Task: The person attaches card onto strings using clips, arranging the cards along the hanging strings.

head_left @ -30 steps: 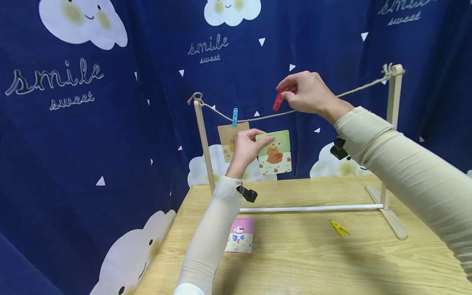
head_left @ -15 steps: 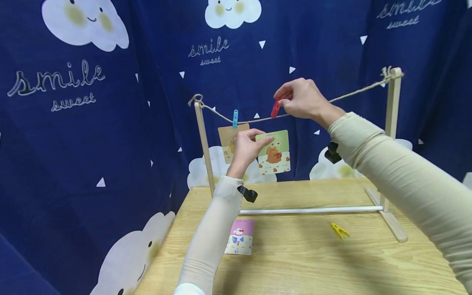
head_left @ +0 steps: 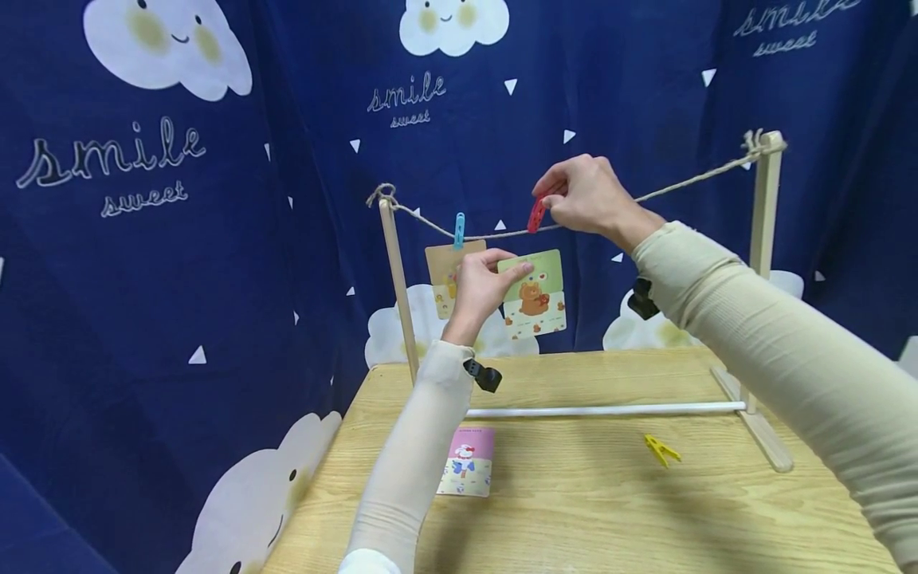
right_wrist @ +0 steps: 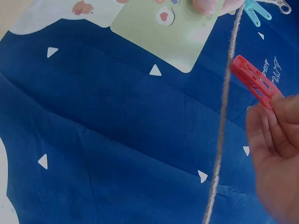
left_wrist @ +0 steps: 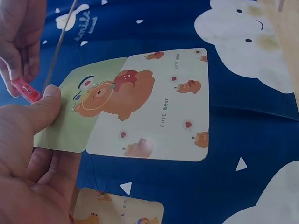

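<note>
Left hand (head_left: 480, 285) pinches card (head_left: 535, 304); right hand (head_left: 590, 196), peg (head_left: 536, 216) (red).

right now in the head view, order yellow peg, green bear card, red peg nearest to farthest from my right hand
1. Red peg, pinched in your right hand
2. Green bear card, lower left, in your left hand
3. Yellow peg, on the table

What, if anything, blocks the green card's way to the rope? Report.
Nothing visible stands between the green card and the rope; the red clip, pinched by the right hand, is at the rope.
</note>
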`<act>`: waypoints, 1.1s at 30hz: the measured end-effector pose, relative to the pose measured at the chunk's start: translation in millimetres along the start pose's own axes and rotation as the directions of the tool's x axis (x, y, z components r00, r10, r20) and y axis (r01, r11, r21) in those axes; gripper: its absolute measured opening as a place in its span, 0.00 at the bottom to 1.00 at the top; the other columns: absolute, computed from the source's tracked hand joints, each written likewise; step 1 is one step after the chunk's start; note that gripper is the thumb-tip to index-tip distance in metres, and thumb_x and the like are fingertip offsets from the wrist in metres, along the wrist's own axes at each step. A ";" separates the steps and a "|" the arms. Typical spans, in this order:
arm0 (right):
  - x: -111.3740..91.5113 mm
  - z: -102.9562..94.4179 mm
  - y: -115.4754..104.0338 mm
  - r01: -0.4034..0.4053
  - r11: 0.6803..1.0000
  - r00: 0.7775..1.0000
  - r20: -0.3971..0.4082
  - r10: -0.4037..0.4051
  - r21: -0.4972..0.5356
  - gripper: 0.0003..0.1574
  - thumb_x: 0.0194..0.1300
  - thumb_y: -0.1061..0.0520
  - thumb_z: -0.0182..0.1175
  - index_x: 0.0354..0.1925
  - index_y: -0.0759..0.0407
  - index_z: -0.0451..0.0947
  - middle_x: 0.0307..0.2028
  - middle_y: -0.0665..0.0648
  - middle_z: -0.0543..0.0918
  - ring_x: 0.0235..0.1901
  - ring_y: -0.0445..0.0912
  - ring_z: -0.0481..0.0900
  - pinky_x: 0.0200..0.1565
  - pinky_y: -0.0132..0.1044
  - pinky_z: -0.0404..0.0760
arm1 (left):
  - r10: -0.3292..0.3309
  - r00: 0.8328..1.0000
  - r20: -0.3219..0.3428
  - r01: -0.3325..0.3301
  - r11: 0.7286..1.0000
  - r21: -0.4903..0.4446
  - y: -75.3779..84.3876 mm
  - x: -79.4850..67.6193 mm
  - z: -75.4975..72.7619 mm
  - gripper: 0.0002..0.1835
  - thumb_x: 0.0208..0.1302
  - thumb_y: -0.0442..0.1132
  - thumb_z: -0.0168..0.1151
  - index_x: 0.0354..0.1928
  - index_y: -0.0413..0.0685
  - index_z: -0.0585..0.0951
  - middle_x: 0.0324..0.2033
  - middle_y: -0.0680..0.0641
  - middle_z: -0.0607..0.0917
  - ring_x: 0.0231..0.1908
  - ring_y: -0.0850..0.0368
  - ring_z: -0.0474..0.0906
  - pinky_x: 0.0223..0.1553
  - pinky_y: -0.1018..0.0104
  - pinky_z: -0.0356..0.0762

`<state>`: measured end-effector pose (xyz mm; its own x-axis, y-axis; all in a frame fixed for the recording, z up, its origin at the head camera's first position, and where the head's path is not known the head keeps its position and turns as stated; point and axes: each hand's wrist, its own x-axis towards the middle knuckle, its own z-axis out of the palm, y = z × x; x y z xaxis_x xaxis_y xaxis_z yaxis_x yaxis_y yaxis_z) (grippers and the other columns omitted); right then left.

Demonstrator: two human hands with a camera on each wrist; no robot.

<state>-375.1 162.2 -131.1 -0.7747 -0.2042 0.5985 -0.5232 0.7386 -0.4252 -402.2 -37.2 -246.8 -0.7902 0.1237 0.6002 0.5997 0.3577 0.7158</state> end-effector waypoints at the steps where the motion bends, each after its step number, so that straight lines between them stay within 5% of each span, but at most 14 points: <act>1: 0.0 0.1 0.4 -0.003 1.000 1.000 -0.004 0.003 0.001 0.18 0.70 0.62 0.56 0.54 0.61 0.85 0.46 0.61 0.88 0.43 0.54 0.83 0.48 0.49 0.84 | 0.002 1.000 0.000 -0.002 1.000 0.000 0.3 0.2 -0.2 0.13 0.59 0.53 0.78 0.39 0.55 0.91 0.25 0.55 0.86 0.22 0.60 0.70 0.22 0.67 0.66; 8: 0.6 2.5 4.5 -0.018 1.000 1.000 -0.004 0.018 -0.002 0.17 0.68 0.62 0.57 0.51 0.61 0.86 0.44 0.60 0.89 0.42 0.53 0.83 0.46 0.47 0.83 | -0.001 1.000 -0.009 0.001 1.000 -0.002 1.8 2.3 0.0 0.13 0.58 0.53 0.78 0.39 0.55 0.91 0.15 0.54 0.74 0.18 0.59 0.66 0.19 0.66 0.61; 18: 0.8 2.7 5.9 -0.029 1.000 0.999 0.027 0.029 0.008 0.17 0.67 0.64 0.57 0.50 0.61 0.87 0.44 0.61 0.89 0.42 0.54 0.83 0.48 0.49 0.84 | -0.003 1.000 -0.028 0.003 1.000 0.000 2.4 7.3 3.3 0.13 0.58 0.52 0.79 0.40 0.55 0.91 0.17 0.55 0.79 0.19 0.60 0.67 0.21 0.67 0.63; 23: 0.3 1.9 4.3 -0.025 1.000 0.999 0.043 0.025 0.013 0.18 0.67 0.64 0.56 0.51 0.62 0.86 0.45 0.61 0.89 0.43 0.55 0.83 0.51 0.51 0.85 | 0.011 0.999 -0.037 -0.012 1.000 -0.014 4.7 9.5 2.4 0.14 0.58 0.51 0.79 0.40 0.53 0.91 0.14 0.55 0.72 0.18 0.61 0.65 0.20 0.67 0.61; 30: -2.3 2.0 3.8 -0.021 1.000 0.998 0.067 0.020 0.012 0.18 0.68 0.64 0.55 0.52 0.61 0.86 0.46 0.61 0.88 0.43 0.55 0.82 0.50 0.50 0.85 | 0.030 0.998 -0.046 -0.032 0.999 -0.038 5.7 12.0 3.8 0.15 0.57 0.51 0.80 0.41 0.52 0.91 0.19 0.56 0.81 0.19 0.62 0.67 0.21 0.68 0.64; 33: -2.5 3.2 4.2 -0.019 1.000 0.998 0.068 0.019 0.006 0.18 0.68 0.64 0.55 0.51 0.61 0.87 0.45 0.61 0.89 0.42 0.54 0.81 0.47 0.48 0.85 | 0.046 0.998 -0.052 -0.049 0.998 -0.045 6.4 13.3 4.8 0.14 0.58 0.50 0.80 0.40 0.51 0.91 0.15 0.56 0.74 0.17 0.62 0.64 0.20 0.67 0.61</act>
<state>-376.5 163.7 -136.6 -0.8067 -0.2338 0.5428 -0.5106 0.7383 -0.4408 -409.4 -28.8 -236.0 -0.7540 0.0915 0.6505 0.6425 0.3092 0.7012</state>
